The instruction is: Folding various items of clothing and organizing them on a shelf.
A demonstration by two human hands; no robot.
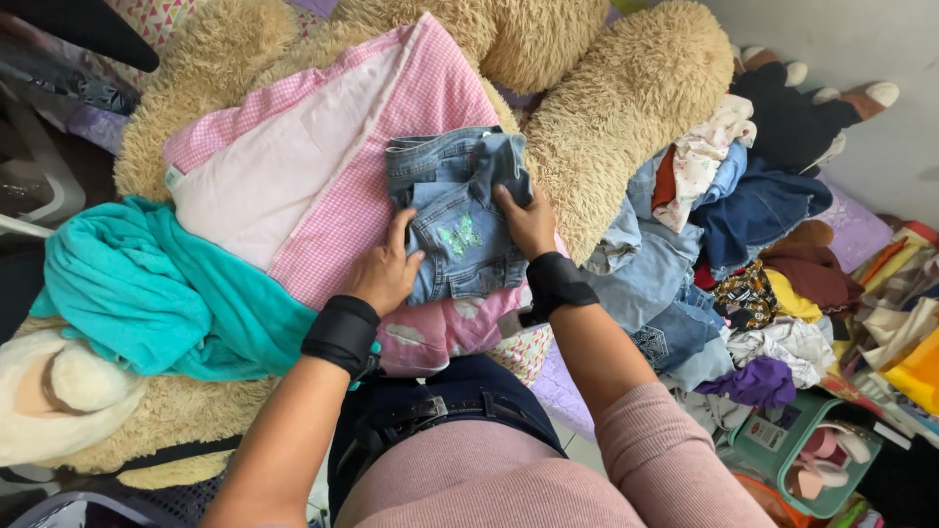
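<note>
Two hands, the left hand (384, 274) and the right hand (528, 223), each above one of two black wrist bands, left (341, 335) and right (558, 284), press on one folded denim garment (460, 215) bearing one green butterfly patch (461, 236). Beneath it lie one pink gingham cloth (391, 108) and one pink printed cloth (440, 328); one teal cloth (147, 293) spreads toward the left edge. One large tan plush bear (626, 108) carries them all. One heap of mixed clothes (724, 254) rises at right, too tangled to count. One green basket (782, 435) holds pale sandals, number unclear.
</note>
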